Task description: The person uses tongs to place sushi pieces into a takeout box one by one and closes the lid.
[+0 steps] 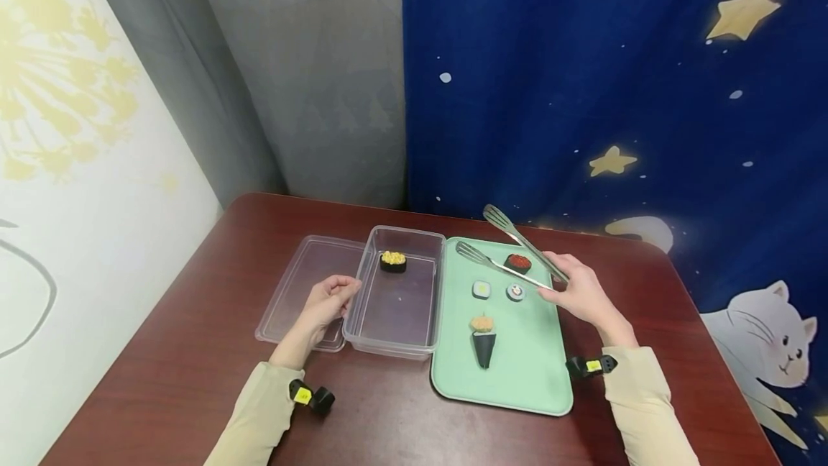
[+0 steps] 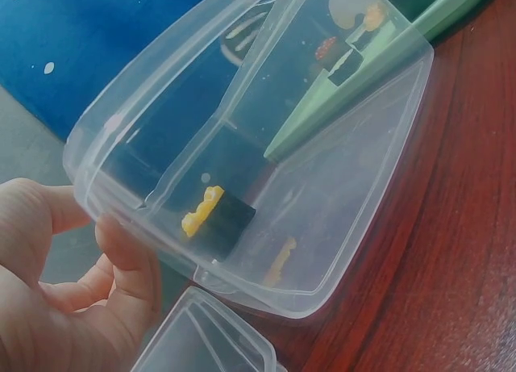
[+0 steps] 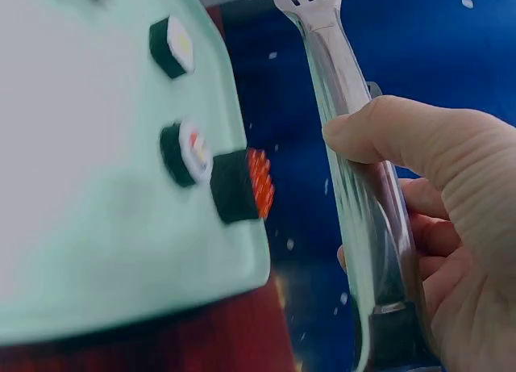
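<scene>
My left hand (image 1: 332, 299) pinches the left rim of a clear plastic container (image 2: 379, 170), thumb and fingertips at its edge. Inside, toward the far left, sits a corn-topped sushi piece (image 1: 393, 262) with a black wrap. My right hand (image 1: 580, 291) holds metal tongs (image 3: 343, 73) by the handles, their two slotted ends spread apart with nothing between them. Those ends hang over the far part of a green tray (image 1: 504, 383). Near them lie a red roe sushi (image 1: 518, 262), a square sushi roll (image 1: 481, 289) and a round sushi roll (image 1: 515, 292). A cone hand roll (image 1: 484, 347) lies nearer me.
A clear lid (image 1: 291, 300) lies flat left of the container, close against it. The tray stands right beside the container's other side. All rest on a dark red wooden table (image 1: 175, 336), with a blue curtain (image 1: 517, 92) behind its far edge.
</scene>
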### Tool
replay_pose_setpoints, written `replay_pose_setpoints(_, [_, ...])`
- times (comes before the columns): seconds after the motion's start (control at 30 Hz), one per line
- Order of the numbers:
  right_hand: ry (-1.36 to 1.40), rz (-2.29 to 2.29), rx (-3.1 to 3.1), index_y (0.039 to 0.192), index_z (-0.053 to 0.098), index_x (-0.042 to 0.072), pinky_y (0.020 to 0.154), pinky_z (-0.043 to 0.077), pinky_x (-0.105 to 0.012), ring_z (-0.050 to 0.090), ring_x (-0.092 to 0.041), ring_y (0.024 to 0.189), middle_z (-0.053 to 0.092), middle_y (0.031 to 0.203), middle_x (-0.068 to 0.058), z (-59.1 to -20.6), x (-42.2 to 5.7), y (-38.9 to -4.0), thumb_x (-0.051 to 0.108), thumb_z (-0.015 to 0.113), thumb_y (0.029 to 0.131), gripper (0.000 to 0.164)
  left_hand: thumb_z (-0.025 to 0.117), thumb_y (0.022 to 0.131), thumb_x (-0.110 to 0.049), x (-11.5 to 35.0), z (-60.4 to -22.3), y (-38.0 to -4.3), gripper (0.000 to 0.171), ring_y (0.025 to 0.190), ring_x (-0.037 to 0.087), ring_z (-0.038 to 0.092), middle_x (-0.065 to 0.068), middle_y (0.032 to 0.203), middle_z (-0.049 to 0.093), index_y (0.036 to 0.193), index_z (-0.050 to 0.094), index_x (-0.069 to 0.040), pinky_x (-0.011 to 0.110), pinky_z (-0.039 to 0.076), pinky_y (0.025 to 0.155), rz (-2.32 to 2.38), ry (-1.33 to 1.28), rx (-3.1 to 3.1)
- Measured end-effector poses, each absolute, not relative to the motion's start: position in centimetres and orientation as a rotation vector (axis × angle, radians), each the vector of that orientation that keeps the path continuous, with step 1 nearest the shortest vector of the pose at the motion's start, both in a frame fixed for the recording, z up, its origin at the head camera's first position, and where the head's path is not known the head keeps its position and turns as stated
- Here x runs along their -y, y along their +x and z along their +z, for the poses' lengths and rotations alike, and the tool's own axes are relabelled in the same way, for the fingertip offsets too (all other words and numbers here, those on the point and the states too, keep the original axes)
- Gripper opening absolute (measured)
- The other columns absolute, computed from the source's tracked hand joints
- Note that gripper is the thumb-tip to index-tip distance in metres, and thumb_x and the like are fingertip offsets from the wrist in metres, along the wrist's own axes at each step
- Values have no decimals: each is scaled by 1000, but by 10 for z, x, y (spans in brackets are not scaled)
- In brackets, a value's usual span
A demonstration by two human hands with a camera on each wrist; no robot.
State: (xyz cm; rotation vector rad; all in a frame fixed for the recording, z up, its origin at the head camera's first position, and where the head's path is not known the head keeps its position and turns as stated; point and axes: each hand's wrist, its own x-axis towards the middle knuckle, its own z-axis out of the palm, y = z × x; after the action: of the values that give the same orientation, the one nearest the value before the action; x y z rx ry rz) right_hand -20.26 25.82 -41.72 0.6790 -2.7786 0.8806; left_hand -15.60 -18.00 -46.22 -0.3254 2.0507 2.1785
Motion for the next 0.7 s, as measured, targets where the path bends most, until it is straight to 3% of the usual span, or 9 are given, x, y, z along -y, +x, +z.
replay_pose_setpoints(0.17, [575,819,2780,126,50,-9,68,49,-45,60,-32,83,57,111,-25,-432,-281,-190,9,79,71,65,59,92,-9,180,-462,-155,17,51,4,41,-3,64,49,101,53,4,15,37,46,2182,-325,-2052])
replay_pose_setpoints(0.7, [403,812,2852,122,53,-10,71,44,-42,57,-36,90,58,107,-28,-465,-306,-175,15,77,73,60,59,92,-9,179,-461,-154,15,51,4,41,-5,64,49,100,54,2,16,37,46,2179,-344,-2066])
